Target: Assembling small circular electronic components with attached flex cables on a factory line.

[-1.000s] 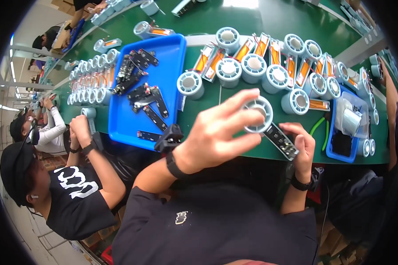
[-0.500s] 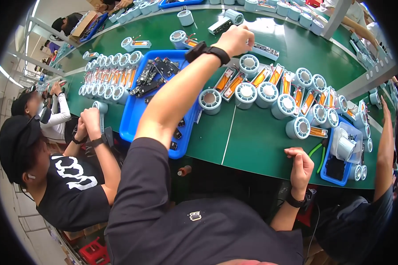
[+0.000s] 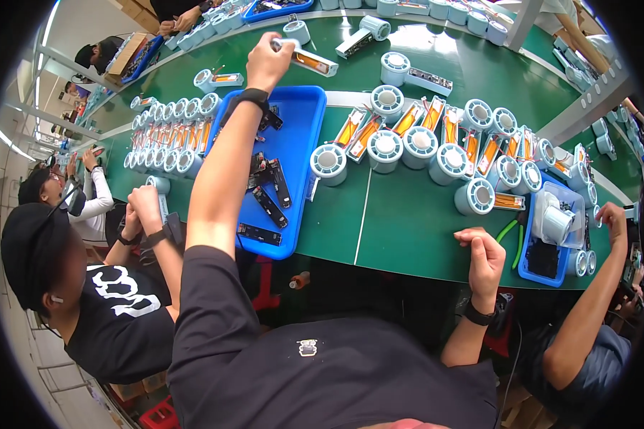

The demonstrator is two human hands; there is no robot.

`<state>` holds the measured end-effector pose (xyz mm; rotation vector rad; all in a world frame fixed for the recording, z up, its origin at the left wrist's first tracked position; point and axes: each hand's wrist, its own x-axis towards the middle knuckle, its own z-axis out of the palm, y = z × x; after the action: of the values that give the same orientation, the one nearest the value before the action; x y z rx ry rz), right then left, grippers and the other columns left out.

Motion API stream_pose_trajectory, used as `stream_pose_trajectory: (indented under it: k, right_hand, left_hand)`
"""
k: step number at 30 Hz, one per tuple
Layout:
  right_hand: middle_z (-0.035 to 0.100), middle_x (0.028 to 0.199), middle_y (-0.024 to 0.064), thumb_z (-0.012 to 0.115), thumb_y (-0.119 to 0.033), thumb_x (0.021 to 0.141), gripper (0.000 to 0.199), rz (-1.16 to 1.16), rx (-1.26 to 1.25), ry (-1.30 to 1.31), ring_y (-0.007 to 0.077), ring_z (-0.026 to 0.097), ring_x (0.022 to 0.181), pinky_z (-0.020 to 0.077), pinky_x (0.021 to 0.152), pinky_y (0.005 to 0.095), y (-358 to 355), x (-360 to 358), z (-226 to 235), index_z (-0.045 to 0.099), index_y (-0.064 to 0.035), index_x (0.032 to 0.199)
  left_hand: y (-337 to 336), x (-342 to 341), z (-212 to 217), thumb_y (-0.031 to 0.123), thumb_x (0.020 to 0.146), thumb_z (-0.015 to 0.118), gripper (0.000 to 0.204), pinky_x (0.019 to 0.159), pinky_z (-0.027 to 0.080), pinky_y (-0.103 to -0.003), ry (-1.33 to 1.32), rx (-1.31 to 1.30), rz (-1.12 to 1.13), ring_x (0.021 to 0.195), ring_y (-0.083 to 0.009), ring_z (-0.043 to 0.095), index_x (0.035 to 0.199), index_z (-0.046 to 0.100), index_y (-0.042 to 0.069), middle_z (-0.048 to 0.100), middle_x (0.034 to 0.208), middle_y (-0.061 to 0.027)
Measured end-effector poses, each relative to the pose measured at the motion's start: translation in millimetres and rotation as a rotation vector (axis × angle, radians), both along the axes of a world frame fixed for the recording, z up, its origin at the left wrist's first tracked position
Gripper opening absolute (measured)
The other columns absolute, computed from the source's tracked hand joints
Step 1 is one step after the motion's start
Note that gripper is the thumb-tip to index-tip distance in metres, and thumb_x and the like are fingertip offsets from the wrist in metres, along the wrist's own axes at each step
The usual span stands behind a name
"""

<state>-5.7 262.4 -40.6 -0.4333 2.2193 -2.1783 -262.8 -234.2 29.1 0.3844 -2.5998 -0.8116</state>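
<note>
At the far left a neighbour [image 3: 125, 322] is sitting with both hands drawn together at the edge of the green table [image 3: 336, 232]. Rows of pale blue units [image 3: 168, 137] are standing in front of that person. Next, the left hand [image 3: 270, 64] is stretching past the far edge of the blue tray [image 3: 309, 143], its fingers closing around the round head of a unit [image 3: 313, 63], whose orange-filled body is pointing right along the table. Black boards [image 3: 270, 207] are lying in the tray. Further right, a cluster [image 3: 420, 144] of similar units is crowding the table. The right hand [image 3: 484, 264] is hovering at the near edge, loosely curled, showing nothing in its grasp. Just beside it, green-handled pliers [image 3: 506, 231] are lying left of a blue bin [image 3: 542, 279]. A co-worker's arm [image 3: 579, 318] is rising at the far right.
</note>
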Motion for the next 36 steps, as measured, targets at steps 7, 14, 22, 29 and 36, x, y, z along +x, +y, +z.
stream_pose_trajectory:
  k: [7,14,22,29,36]
  right_hand:
    - [0.071,0.102,0.0156,0.056,-0.018,0.107,0.029,-0.002,-0.026,-0.016,0.0193,0.063,0.093,0.0475,0.084,0.0299,4,2,-3,0.069,0.0069,0.102]
    - [0.071,0.102,0.0152,0.056,-0.017,0.107,0.028,-0.012,-0.051,-0.014,0.0192,0.063,0.093,0.0474,0.084,0.0304,7,2,-8,0.069,0.0068,0.102]
    - [0.073,0.099,0.0145,0.057,-0.014,0.105,0.026,-0.035,-0.072,-0.016,0.0175,0.063,0.088,0.0487,0.081,0.0285,3,6,-2,0.07,0.0067,0.099]
    - [0.071,0.099,0.0161,0.057,-0.016,0.105,0.027,-0.005,-0.065,-0.046,0.0189,0.061,0.088,0.0474,0.082,0.0304,1,-1,-2,0.069,0.0066,0.099]
    - [0.071,0.1,0.0163,0.056,-0.016,0.106,0.027,0.015,-0.038,-0.05,0.0192,0.061,0.09,0.047,0.082,0.0302,8,5,-4,0.069,0.0065,0.1]
  left_hand:
    - [94,49,52,0.039,0.082,0.074,0.05,0.079,0.059,-0.041,0.064,-0.693,-0.504,0.091,-0.029,0.073,0.128,0.067,0.018,0.069,0.11,-0.0095]
    - [116,38,28,0.05,0.086,0.066,0.054,0.098,0.054,-0.047,-0.493,-0.462,-0.671,0.115,-0.0371,0.066,0.132,0.066,0.021,0.064,0.129,-0.0192]
    - [-19,-8,21,0.033,0.088,0.061,0.039,0.106,0.042,-0.064,-0.379,-0.878,-0.006,0.133,-0.0374,0.054,0.123,0.074,0.02,0.061,0.138,-0.0147]
    - [-126,4,-2,0.026,0.089,0.073,0.04,0.107,0.03,-0.074,-0.335,-0.51,-0.08,0.128,-0.0274,0.06,0.127,0.067,0.016,0.071,0.123,-0.0104]
    - [119,148,96,0.001,0.079,0.069,0.037,0.093,0.053,-0.043,0.242,-0.371,-1.234,0.101,-0.0306,0.066,0.114,0.07,0.012,0.069,0.104,-0.008]
